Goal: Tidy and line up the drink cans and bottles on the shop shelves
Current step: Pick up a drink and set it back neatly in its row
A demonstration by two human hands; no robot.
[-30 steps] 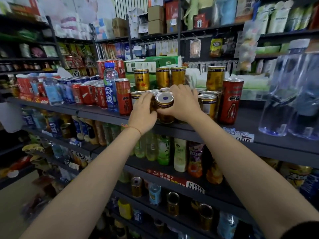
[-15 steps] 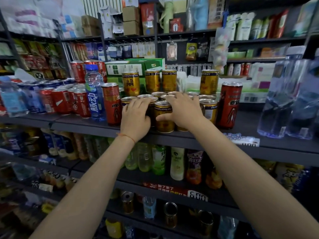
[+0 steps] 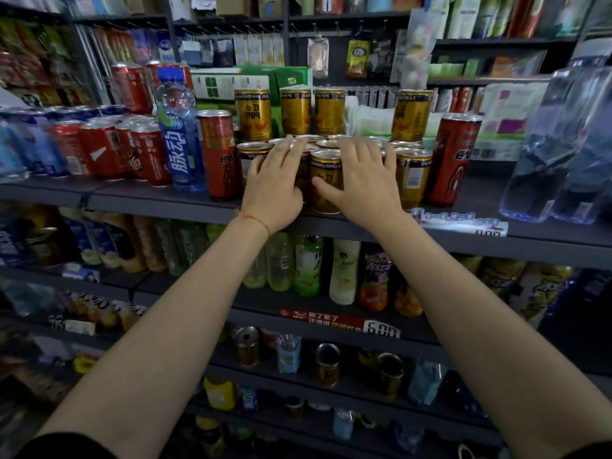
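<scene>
A cluster of short gold cans stands on the top dark shelf (image 3: pixel 149 200). My left hand (image 3: pixel 275 183) lies with straight fingers over the cans left of the front gold can (image 3: pixel 328 167). My right hand (image 3: pixel 364 177) is spread flat over the can tops, its thumb pressing that front can's face. More gold cans flank them at the left (image 3: pixel 246 157) and right (image 3: pixel 412 175). A second tier of gold cans (image 3: pixel 253 114) stands on the ones behind.
Tall red cans (image 3: pixel 218 154) (image 3: pixel 453 157) flank the gold group. A blue bottle (image 3: pixel 178 150) and red cola cans (image 3: pixel 109 147) stand to the left, big clear water bottles (image 3: pixel 563 144) to the right. Lower shelves hold juice bottles (image 3: pixel 308 266) and loose cans (image 3: pixel 328 362).
My right hand has let go of the front gold can, now standing on the shelf, and flattened over it. My left hand stays on the cans with straighter fingers. The view has moved closer.
</scene>
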